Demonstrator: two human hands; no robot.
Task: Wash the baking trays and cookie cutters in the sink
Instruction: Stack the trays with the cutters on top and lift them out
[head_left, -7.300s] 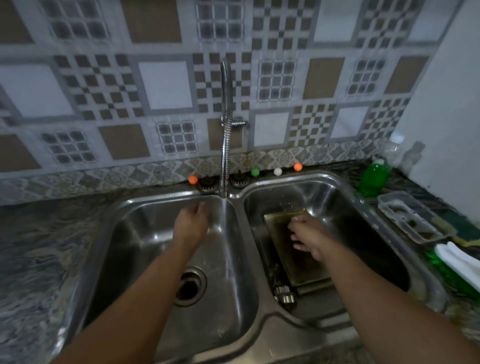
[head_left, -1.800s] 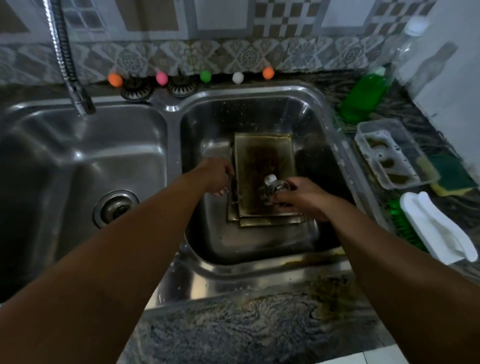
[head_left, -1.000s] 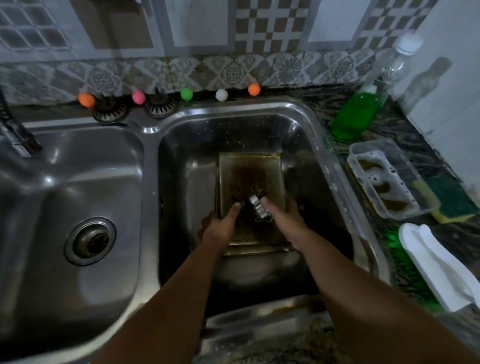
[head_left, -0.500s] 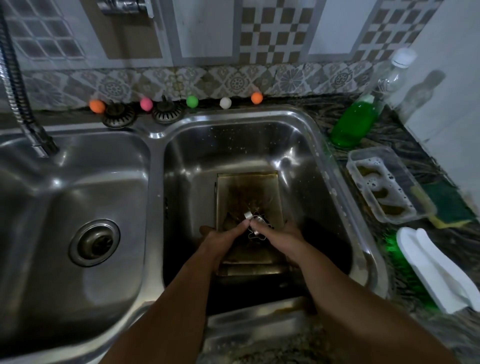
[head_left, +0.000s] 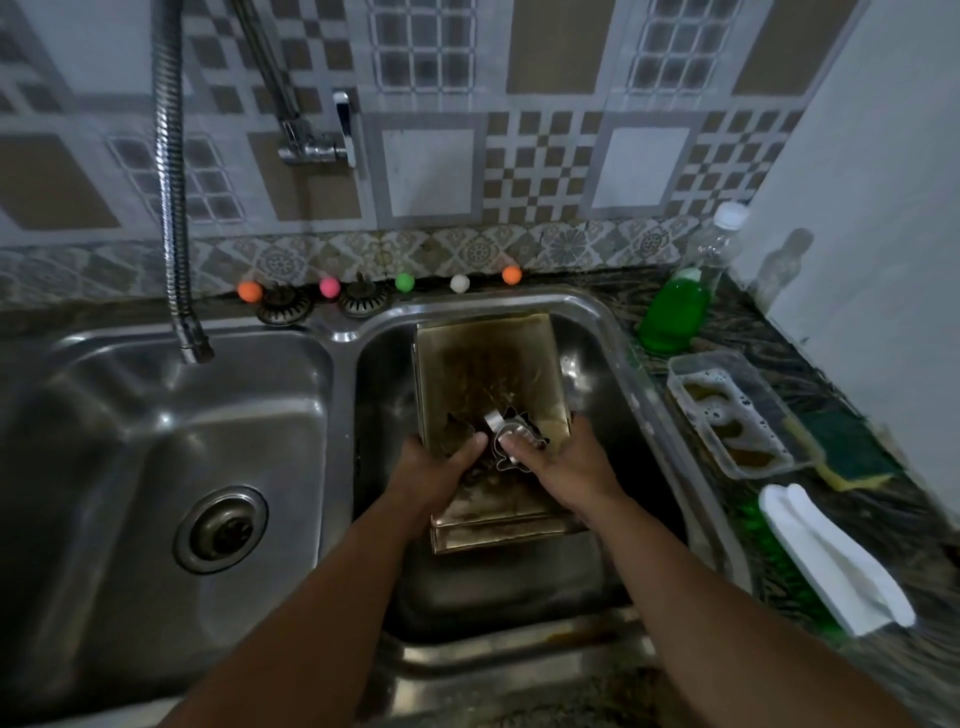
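Standing by the double sink (head_left: 332, 338), both forearms reach down into the right-hand basin. The left hand (head_left: 434, 475) and right hand (head_left: 563, 462) are each curled round the near end of a grimy baking tray (head_left: 488, 374), thumbs on top, tipping its far end up against the basin's back wall. Another tray (head_left: 498, 538) sits just under their wrists. Right between the two thumbs, metal cookie cutters (head_left: 511, 444) lie on the tray, touching the right thumb. Off past the right fingers: a soapy tub (head_left: 737, 410), sponge (head_left: 852, 452), green soap bottle (head_left: 675, 312). Beyond the left fingers hangs the faucet hose (head_left: 174, 208).
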